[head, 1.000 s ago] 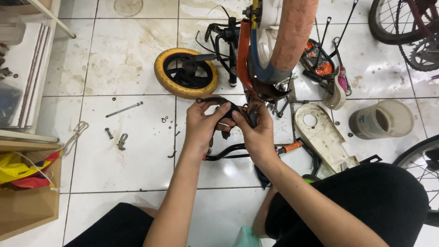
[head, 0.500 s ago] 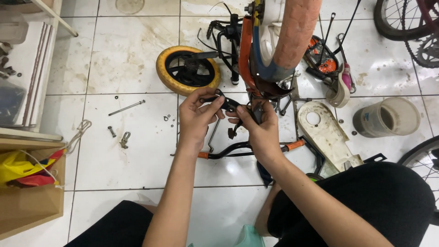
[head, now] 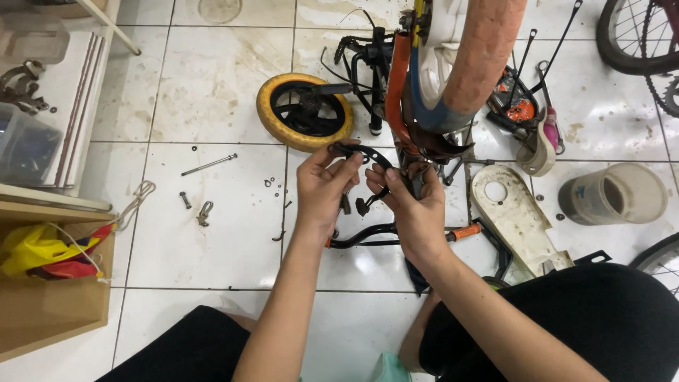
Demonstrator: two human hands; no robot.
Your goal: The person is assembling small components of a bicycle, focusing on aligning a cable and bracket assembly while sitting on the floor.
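Both hands grip a black curved brake caliper (head: 368, 157) just in front of a small bicycle's orange-tyred wheel (head: 482, 53) and orange fork (head: 396, 99). My left hand (head: 322, 187) pinches the caliper's left arm near its top. My right hand (head: 410, 201) holds the caliper's right arm close to the fork. Small brake pads (head: 353, 205) hang from the caliper between my hands.
A yellow training wheel (head: 304, 112) lies on the white tiles beyond my left hand. Loose bolts, washers and a long rod (head: 209, 165) lie to the left. A white chain guard (head: 513, 212), a grey cup (head: 612, 194), black handlebars with an orange grip (head: 396, 233) and a wooden box (head: 49, 304) surround me.
Both hands have lifted the caliper upward and closer to the fork. My left fingers have shifted onto its upper arm.
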